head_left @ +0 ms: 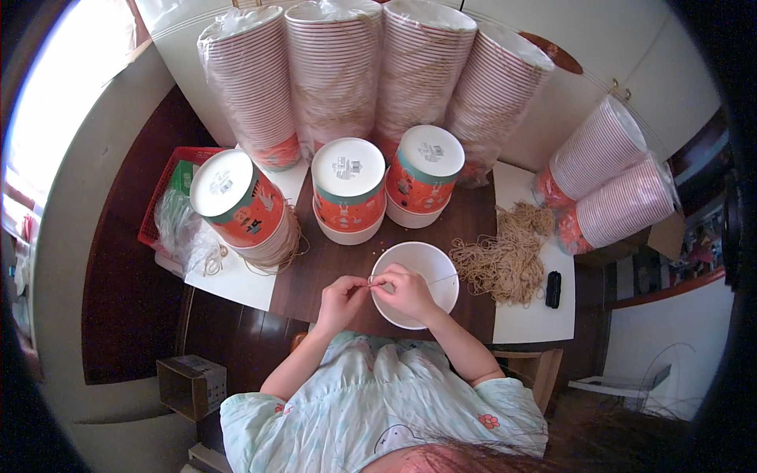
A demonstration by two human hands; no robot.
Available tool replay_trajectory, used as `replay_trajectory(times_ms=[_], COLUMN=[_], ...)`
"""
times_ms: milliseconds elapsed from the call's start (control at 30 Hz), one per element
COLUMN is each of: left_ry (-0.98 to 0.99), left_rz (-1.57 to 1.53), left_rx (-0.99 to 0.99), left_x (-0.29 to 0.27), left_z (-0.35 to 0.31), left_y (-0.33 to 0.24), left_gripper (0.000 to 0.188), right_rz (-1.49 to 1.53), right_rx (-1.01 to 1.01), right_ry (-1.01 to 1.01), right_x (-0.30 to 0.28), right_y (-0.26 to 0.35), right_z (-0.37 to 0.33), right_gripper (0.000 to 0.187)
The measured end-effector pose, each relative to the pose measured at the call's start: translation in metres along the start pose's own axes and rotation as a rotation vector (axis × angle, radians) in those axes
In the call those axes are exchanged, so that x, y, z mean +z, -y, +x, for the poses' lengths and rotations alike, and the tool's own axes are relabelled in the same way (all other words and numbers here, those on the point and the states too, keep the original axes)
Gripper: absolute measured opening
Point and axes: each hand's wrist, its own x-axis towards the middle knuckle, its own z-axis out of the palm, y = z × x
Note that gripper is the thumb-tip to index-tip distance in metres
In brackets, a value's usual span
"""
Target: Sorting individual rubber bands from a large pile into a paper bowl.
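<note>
My left hand (342, 303) and my right hand (404, 292) meet fingertip to fingertip over the left rim of an open white paper bucket (438, 303). Both are closed in a pinch on a thin piece of twine; its end between the fingers is too small to make out. A pale strand crosses the bucket from beside my right hand toward a tangled heap of tan twine (505, 256) on the right. Beyond my hands, two short stacks of orange-and-green printed buckets, the left one (349, 189) and the right one (426, 173), stand upside down.
Tall plastic-wrapped stacks of buckets (335, 75) line the back, with two more wrapped stacks (619, 209) at the right. Another upturned bucket stack (244, 205) with twine around it stands left, near a red basket (162, 193). A small black object (553, 289) lies by the right edge.
</note>
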Motion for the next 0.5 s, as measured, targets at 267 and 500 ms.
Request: replay_trajectory(times_ms=[267,500], left_ry=[0.166,0.218], left_rz=[-0.396,-0.605], left_rx=[-0.13,-0.17], left_x=[-0.0021,-0.0065], left_z=[0.0015,0.0058], left_y=[0.0086,0.0005], left_gripper=[0.015,0.032], right_rz=[-0.027,0.009], right_rx=[0.031,0.057], right_ry=[0.005,0.047], right_x=[-0.0012,-0.0096], right_y=[0.0018,0.0084], right_z=[-0.001,-0.0003], right_gripper=[0.009,0.012])
